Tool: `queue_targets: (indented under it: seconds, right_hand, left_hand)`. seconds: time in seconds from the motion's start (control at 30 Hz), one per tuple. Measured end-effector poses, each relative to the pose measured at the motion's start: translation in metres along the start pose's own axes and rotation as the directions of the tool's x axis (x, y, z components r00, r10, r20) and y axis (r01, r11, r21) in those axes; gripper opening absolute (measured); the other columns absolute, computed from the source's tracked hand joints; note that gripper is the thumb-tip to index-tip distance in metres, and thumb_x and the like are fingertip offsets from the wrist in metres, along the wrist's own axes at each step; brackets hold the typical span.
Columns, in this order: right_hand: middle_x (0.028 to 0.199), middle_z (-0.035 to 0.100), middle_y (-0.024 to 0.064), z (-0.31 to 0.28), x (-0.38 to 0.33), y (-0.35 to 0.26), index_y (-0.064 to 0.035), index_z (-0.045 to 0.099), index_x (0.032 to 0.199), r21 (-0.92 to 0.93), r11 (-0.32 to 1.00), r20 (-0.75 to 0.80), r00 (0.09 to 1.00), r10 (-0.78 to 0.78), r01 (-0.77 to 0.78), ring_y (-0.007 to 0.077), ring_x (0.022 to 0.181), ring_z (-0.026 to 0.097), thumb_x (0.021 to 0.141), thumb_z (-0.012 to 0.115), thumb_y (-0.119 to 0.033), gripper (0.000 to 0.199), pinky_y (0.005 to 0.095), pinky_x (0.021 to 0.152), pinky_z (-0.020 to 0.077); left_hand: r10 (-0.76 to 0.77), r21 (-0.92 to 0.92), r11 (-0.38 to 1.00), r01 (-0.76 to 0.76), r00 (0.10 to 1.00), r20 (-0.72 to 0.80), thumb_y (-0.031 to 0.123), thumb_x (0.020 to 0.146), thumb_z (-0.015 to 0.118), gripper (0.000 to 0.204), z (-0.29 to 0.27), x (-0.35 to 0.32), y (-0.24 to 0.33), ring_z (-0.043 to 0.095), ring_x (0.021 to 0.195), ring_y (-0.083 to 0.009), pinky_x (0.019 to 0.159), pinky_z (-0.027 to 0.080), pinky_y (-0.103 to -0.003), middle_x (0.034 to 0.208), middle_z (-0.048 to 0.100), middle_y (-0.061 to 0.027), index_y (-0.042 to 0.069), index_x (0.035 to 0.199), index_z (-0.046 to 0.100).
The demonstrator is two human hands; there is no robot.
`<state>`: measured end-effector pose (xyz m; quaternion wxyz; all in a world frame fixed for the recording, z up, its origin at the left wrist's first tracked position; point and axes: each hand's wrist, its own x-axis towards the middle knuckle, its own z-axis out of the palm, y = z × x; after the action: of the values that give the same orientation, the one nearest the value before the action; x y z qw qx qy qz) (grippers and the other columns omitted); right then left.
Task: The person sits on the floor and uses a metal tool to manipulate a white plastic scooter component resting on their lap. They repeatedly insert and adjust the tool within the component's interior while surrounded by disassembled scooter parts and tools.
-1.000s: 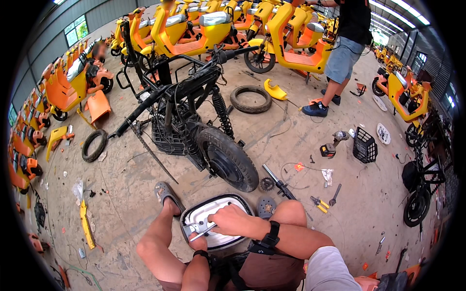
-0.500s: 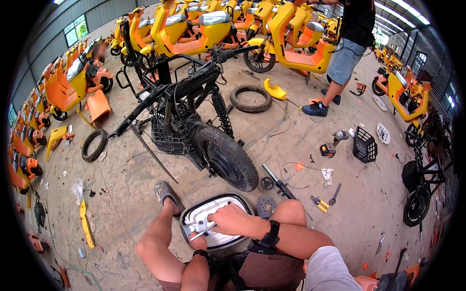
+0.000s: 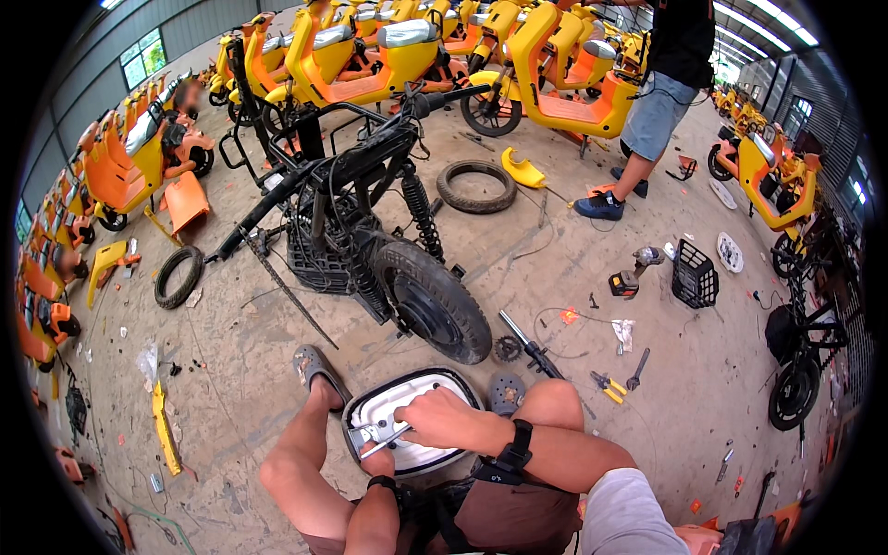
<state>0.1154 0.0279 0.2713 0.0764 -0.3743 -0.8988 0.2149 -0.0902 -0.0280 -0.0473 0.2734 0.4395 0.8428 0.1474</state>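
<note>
Lower centre: one white seat base point(image 3: 407, 425) between the knees; right hand point(image 3: 444, 421) clamped on one metal tool point(image 3: 384, 442), left hand point(image 3: 377, 460) gripping base edge; one stripped black scooter point(image 3: 370, 231) above

Bright, even daylight fills the hall — it enters through the wall window point(image 3: 146, 51) and roof strips far above the stripped black scooter point(image 3: 370, 222). Shadows under that scooter are soft and short. Its neighbourhood is sharp; toward the black circular rim straight lines bow strongly and detail smears — mild glare on the yellow scooters point(image 3: 370, 55) behind it.
</note>
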Motion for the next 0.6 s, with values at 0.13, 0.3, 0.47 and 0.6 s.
queue_targets:
  seconds: [0.13, 0.3, 0.47, 0.6]
  right_hand:
    - [0.074, 0.068, 0.0165, 0.003, 0.002, 0.001, -0.0079, 0.070, 0.099, 0.005, 1.000, 0.008, 1.000, 0.002, -0.002, 0.0351, 0.072, 0.068, 0.080, 0.072, -0.030, 0.030, 0.0452, 0.064, 0.0519]
    - [0.078, 0.070, 0.0145, 0.001, 0.004, -0.004, -0.0098, 0.071, 0.099, -0.020, 0.997, 0.106, 0.991, 0.076, -0.074, 0.0346, 0.077, 0.068, 0.083, 0.067, -0.037, 0.032, 0.0468, 0.069, 0.0518]
    - [0.073, 0.068, 0.0152, -0.004, 0.004, -0.008, -0.0097, 0.071, 0.097, 0.043, 0.998, 0.054, 0.998, 0.045, -0.047, 0.0347, 0.072, 0.067, 0.081, 0.069, -0.032, 0.027, 0.0458, 0.064, 0.0515]
    - [0.072, 0.068, 0.0157, -0.003, 0.002, -0.008, -0.0094, 0.070, 0.095, 0.062, 0.997, 0.034, 0.999, 0.034, -0.036, 0.0349, 0.071, 0.067, 0.080, 0.071, -0.030, 0.025, 0.0457, 0.063, 0.0515]
  left_hand:
    - [0.005, 0.011, 1.000, -0.005, 1.000, -0.006, 0.004, 0.083, 0.059, 0.029, 0.006, 0.001, -0.008, 0.066, 0.095, -0.0349, 0.085, 0.051, -0.045, 0.101, 0.068, -0.0199, 0.002, 0.111, 0.065]
    - [0.115, 0.153, 0.984, -0.088, 0.977, -0.181, 0.021, 0.076, 0.070, 0.017, 0.013, -0.007, -0.021, 0.068, 0.079, -0.0406, 0.072, 0.054, -0.053, 0.080, 0.068, -0.0193, 0.004, 0.077, 0.066]
    - [0.051, 0.127, 0.991, -0.030, 0.985, -0.167, 0.020, 0.076, 0.070, 0.015, 0.014, -0.006, -0.024, 0.068, 0.080, -0.0398, 0.071, 0.054, -0.051, 0.080, 0.069, -0.0197, 0.005, 0.079, 0.068]
    - [-0.003, 0.106, 0.994, 0.022, 0.984, -0.178, 0.022, 0.077, 0.070, 0.017, 0.012, -0.006, -0.023, 0.068, 0.080, -0.0389, 0.071, 0.055, -0.050, 0.080, 0.069, -0.0192, 0.005, 0.078, 0.070]
